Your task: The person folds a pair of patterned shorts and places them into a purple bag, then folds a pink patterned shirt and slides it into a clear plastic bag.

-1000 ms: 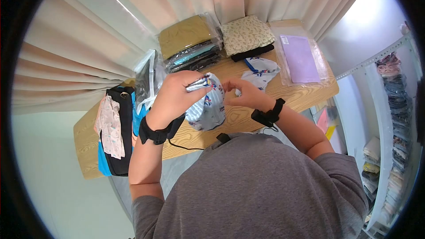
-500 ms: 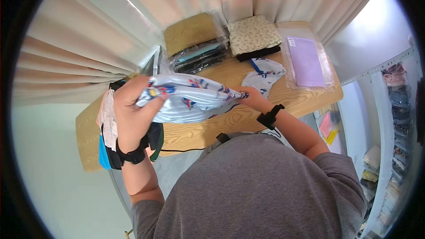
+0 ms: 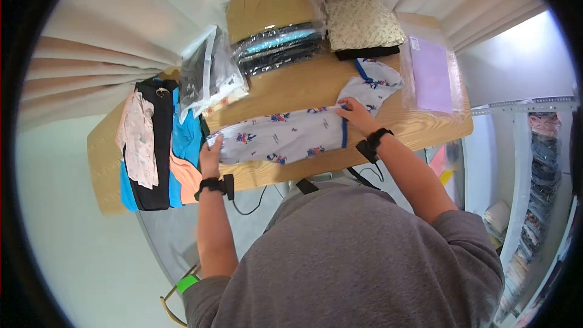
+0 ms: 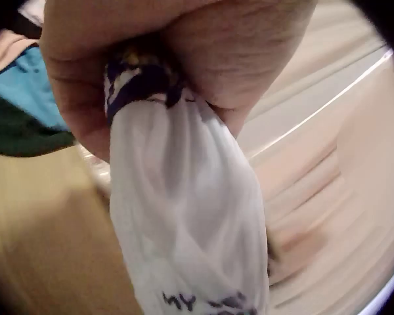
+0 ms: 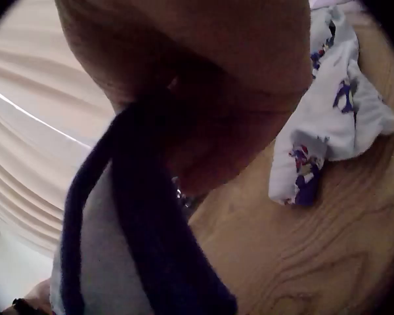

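Observation:
A white garment (image 3: 291,136) with small blue and red figures and a blue-trimmed edge is stretched lengthwise between both hands, above the near part of the table. At its left end, the left hand (image 3: 210,159) grips the cloth; in the left wrist view the fingers close round the bunched fabric (image 4: 177,177). The right hand (image 3: 359,117) pinches the upper right corner, where the blue trim (image 5: 164,243) runs down from the fingers in the right wrist view. Just beyond that hand lies a matching printed garment (image 3: 378,83) with a blue band, on the wooden table.
Bagged folded clothes (image 3: 276,9) are stacked at the back, beside a floral folded cloth (image 3: 363,21) on a black one. A bagged lilac item (image 3: 430,76) lies right. Left are a clear bag (image 3: 209,76) and a pile of clothes with black trousers (image 3: 163,152).
The garment was bunched near the left hand, then pulled out sideways; now it hangs flatter and lower between the hands. The left hand has moved down, and the head view has shifted.

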`<state>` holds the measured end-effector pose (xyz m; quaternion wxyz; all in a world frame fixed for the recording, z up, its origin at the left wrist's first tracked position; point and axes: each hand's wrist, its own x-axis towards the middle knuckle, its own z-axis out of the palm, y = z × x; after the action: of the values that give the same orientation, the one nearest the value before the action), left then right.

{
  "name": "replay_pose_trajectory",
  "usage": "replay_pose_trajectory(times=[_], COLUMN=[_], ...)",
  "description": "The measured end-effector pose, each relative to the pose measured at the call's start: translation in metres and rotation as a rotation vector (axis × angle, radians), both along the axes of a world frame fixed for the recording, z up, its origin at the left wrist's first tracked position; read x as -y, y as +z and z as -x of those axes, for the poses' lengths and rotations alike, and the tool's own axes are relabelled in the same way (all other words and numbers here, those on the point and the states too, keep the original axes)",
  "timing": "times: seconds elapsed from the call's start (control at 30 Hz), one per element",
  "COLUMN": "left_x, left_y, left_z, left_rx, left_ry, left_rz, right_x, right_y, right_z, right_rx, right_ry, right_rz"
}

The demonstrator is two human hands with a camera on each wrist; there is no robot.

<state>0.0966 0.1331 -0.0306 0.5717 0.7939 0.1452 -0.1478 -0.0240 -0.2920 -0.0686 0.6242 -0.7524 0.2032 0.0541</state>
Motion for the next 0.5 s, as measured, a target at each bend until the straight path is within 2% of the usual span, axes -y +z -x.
replay_pose_trajectory(times=[0.03, 0.07, 0.13, 0.17, 0.2, 0.23, 0.27, 0.3, 0.33, 0.37, 0.43, 0.5], left_x=[-0.016, -0.023, -0.034, -0.042, -0.048, -0.046, -0.039, -0.038, -0.039, -0.041, -0.036, -0.035], left_y=[-0.047, -0.072, -0.110, -0.129, -0.140, -0.138, -0.128, -0.129, -0.128, -0.126, -0.113, -0.110], left_z=[-0.002, 0.006, 0.016, 0.018, 0.023, 0.029, 0.035, 0.038, 0.038, 0.038, 0.034, 0.033], left_rx=[0.055, 0.038, 0.013, 0.134, 0.254, 0.239, 0.243, 0.253, 0.234, 0.231, 0.045, 0.067], left_ry=[-0.052, -0.043, -0.028, -0.060, -0.097, -0.097, -0.032, 0.034, 0.056, 0.057, -0.085, -0.133], left_rz=[-0.148, -0.124, -0.094, -0.296, -0.498, -0.497, -0.560, -0.622, -0.564, -0.563, -0.671, -0.681], right_x=[-0.009, -0.017, -0.031, -0.036, -0.044, -0.051, -0.055, -0.057, -0.058, -0.059, -0.055, -0.053], right_y=[-0.025, -0.045, -0.061, -0.061, -0.045, -0.031, -0.025, -0.020, -0.018, -0.026, -0.044, -0.036], right_z=[-0.002, 0.001, 0.006, 0.010, 0.015, 0.018, 0.019, 0.018, 0.017, 0.017, 0.017, 0.016], right_rx=[0.059, 0.041, -0.178, -0.188, -0.261, -0.334, -0.346, -0.464, -0.579, -0.581, -0.485, -0.450], right_ry=[-0.090, -0.083, -0.153, -0.146, -0.113, -0.078, -0.072, 0.046, 0.162, 0.164, 0.301, 0.256], right_rz=[-0.008, -0.008, 0.257, 0.261, 0.399, 0.536, 0.538, 0.519, 0.495, 0.497, 0.518, 0.467])
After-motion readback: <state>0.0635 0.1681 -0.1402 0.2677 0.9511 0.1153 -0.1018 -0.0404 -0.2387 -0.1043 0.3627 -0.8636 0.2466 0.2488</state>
